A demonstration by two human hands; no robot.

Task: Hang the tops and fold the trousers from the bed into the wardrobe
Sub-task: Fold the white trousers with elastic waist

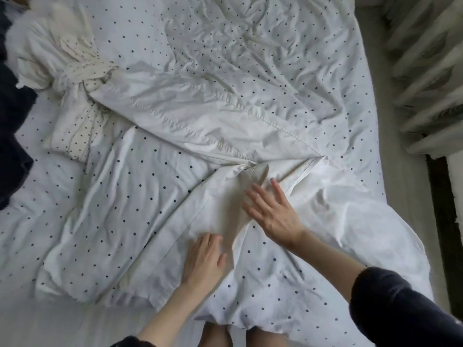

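Observation:
White trousers (205,121) lie spread across the dotted duvet (120,196), one leg running up-left, the waist end near my hands. My left hand (204,259) rests flat on the white fabric near the front of the bed, fingers straight. My right hand (270,211) hovers or presses just right of it, fingers spread, close to the trousers' crotch seam (253,166). A cream dotted and striped garment (80,96) lies bunched at the upper left. A dark navy garment (12,136) sits at the left edge.
The bed's right edge (375,171) drops to a narrow strip of floor (406,186). Pale pleated curtains (426,71) hang at the right. My knees (240,334) show at the bottom edge, under the duvet's hem.

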